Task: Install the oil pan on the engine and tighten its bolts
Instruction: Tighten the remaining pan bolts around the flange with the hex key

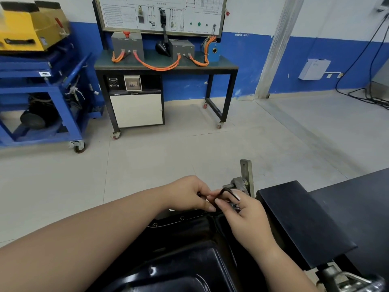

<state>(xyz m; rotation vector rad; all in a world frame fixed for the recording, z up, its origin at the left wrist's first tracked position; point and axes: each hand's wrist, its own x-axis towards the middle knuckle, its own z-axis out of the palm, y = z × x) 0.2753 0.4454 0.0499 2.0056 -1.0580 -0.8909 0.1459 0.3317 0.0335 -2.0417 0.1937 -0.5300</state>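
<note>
While left hand point(187, 193), right hand point(246, 216) pinch hex key point(228, 190), oil pan point(179, 260) below (board point(160, 13) illegible)

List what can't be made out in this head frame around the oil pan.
All head view:
- Tip of the hex key and whatever it engages: hidden behind the fingers of the right hand.
- What the left hand pinches: covered by its own fingers.
- Near side of the oil pan: cut off by the bottom edge, and the forearms cover more.
- Text on the wall board: too small.
</note>
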